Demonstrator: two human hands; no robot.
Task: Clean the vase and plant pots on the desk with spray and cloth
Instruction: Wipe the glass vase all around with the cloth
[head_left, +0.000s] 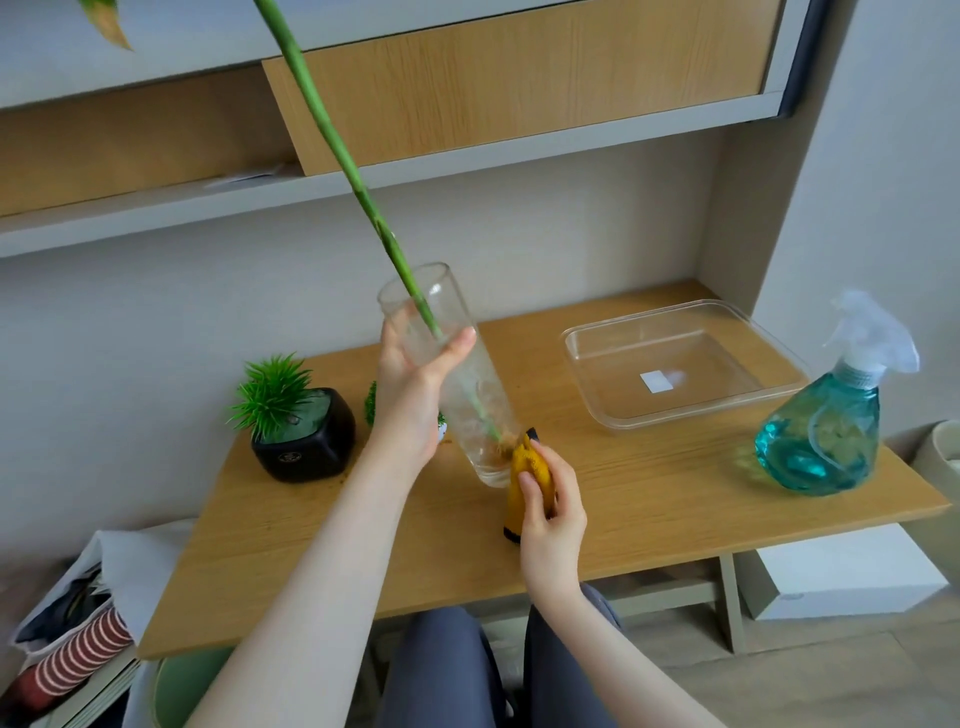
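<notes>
Wooden desk (649, 499), tilted cylindrical glass vase (467, 384)

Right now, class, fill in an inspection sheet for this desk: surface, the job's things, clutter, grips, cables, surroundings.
Surface: wooden desk, brown specks near the pots.
Job's things: clear glass vase lifted and tilted, long green stem inside; yellow cloth at its base; teal spray bottle standing on the right; spiky green plant in black pot.
Clutter: clear plastic tray.
Grips: left hand holds the vase; right hand holds the cloth.
Cables: nothing seen.
Surroundings: wall shelves above; white box under the desk.
</notes>
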